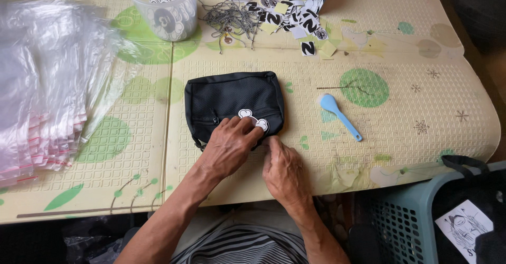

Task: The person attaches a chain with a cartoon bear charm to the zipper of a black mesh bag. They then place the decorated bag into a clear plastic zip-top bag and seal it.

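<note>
A small black mesh pouch (232,98) lies flat on the yellow patterned mat (400,137), in the middle of the view. A white and black charm or tag (253,119) rests on its lower right corner. My left hand (229,145) lies on the pouch's near edge, its fingertips touching the charm. Just to the right, my right hand (284,171) pinches at the pouch's lower right corner with its fingers closed; what it pinches is hidden.
A stack of clear zip bags (47,84) covers the left side. A clear cup of printed tags (163,8), a heap of thin cords (229,18) and loose black-and-white stickers (298,18) lie at the back. A blue spoon (340,116) lies right of the pouch. A teal basket (408,216) stands at the lower right.
</note>
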